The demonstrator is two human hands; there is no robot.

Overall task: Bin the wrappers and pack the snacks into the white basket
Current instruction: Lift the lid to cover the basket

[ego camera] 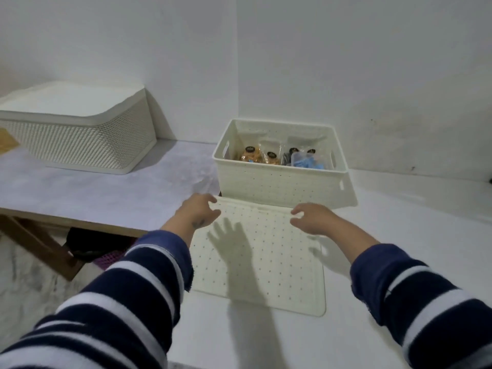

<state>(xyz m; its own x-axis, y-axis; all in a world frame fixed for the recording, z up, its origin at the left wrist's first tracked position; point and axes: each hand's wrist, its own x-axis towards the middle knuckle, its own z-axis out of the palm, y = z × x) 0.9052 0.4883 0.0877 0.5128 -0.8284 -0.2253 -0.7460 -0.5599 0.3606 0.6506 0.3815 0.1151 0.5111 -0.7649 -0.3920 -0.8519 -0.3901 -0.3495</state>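
So the snacks (279, 155) look packed already — a bunch of clear bags, orange stuff and a blue one, sitting down inside the white basket (279, 182), which is just past the fingertips of both hands. No loose wrappers anywhere I can see, so my guess is the binning part is done and this is the closing-up step. The lid (261, 257) lies flat right under the fingers, its far edge nearly touching the basket's front wall. Left hand (198, 211) is at the lid's far left corner, fingers curled over the edge — looks like it's touching, though I can't tell if it's really got a grip. Right hand (311, 217) hovers at the far right corner, fingers loosely bent, nothing in them as far as I can see. Next move, I'd say: pinch both corners, lift the lid level, carry it forward over the rim and line up all four sides before pressing down. Another basket (80, 139) sits well off to the left of the left fingers.
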